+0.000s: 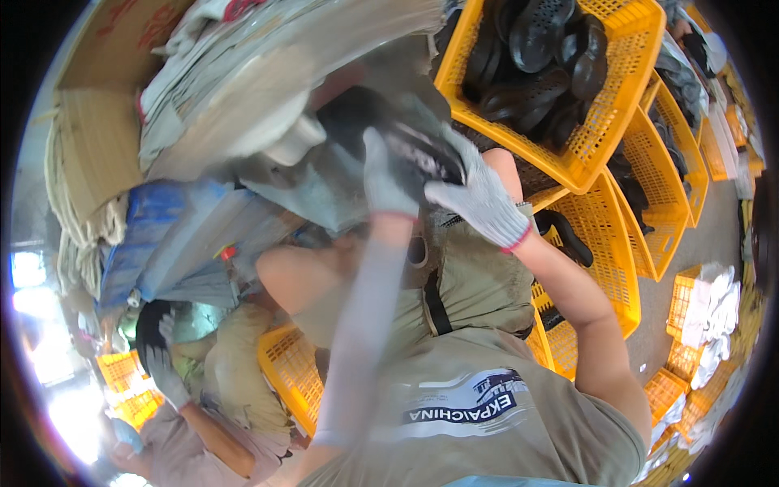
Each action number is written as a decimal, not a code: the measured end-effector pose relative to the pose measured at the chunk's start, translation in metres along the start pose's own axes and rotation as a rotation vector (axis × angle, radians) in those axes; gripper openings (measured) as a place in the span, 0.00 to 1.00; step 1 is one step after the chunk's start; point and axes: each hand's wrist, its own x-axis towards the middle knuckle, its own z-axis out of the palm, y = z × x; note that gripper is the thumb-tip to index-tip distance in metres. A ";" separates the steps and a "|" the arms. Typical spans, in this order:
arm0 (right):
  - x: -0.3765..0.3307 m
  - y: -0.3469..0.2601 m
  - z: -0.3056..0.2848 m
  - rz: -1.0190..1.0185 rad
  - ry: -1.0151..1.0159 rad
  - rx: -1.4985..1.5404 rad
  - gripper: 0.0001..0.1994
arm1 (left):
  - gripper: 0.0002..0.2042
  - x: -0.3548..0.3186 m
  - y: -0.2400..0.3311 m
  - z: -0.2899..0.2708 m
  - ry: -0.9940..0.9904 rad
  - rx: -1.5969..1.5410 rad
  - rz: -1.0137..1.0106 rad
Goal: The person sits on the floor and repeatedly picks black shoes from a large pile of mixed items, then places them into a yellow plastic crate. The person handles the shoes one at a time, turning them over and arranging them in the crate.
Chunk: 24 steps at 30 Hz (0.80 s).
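A black shoe (pixel 422 152), smeared by motion, is held between my two hands in front of my knees. My left hand (pixel 388 177), in a white knit glove, closes on its near left side. On the right side, my right hand (pixel 480 191), gloved the same way, grips it with the fingers along the edge and the thumb underneath. Just beyond lies a grey plastic sheet or bag (pixel 316 191), with a blurred dark shape next to it. A yellow basket (pixel 560 166) at the upper right holds several black clogs (pixel 540 36).
More yellow baskets (pixel 604 243) lean in a row on my right, some with black shoes. Stacked grey sheets (pixel 195 97) and a cardboard box (pixel 97 138) stand at the upper left. At the lower left, a co-worker's gloved hand (pixel 168 373) holds a dark item.
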 end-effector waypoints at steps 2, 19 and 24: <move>0.027 -0.004 0.033 -0.075 0.201 0.191 0.48 | 0.31 0.036 0.011 -0.010 0.171 -0.081 -0.027; 0.159 -0.018 0.114 -0.100 0.102 -0.042 0.24 | 0.27 0.084 0.075 -0.156 0.310 1.800 0.304; 0.128 -0.036 0.077 -0.162 -0.085 -0.234 0.45 | 0.29 0.077 0.055 -0.106 0.212 1.173 0.624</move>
